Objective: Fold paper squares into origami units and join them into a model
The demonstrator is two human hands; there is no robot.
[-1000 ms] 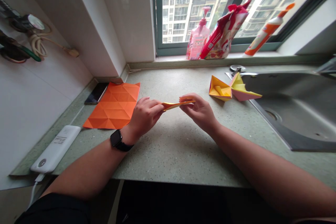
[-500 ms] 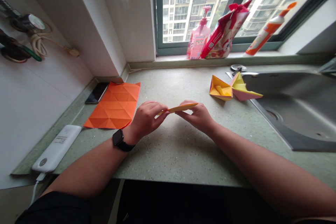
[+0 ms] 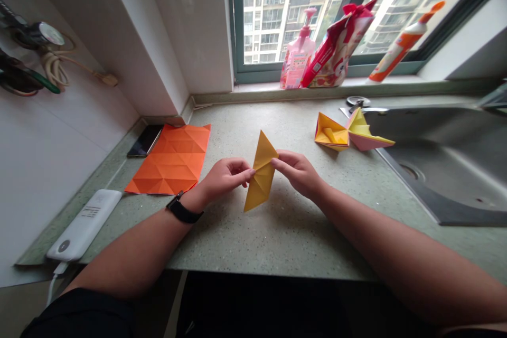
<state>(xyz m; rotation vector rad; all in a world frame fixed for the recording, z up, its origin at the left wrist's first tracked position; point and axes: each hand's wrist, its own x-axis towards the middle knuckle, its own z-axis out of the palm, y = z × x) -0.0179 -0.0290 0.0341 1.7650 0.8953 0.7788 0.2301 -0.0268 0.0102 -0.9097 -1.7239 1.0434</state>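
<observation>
While my left hand [image 3: 225, 177] pinches one side of the folded yellow paper [image 3: 263, 171], my right hand [image 3: 300, 172] grips the other.

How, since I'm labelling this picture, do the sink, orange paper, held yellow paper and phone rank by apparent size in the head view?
1. Sink, though cut off by the frame
2. Orange paper
3. Held yellow paper
4. Phone

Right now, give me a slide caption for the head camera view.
Left hand and right hand hold folded yellow paper over a counter, near creased orange paper.
</observation>
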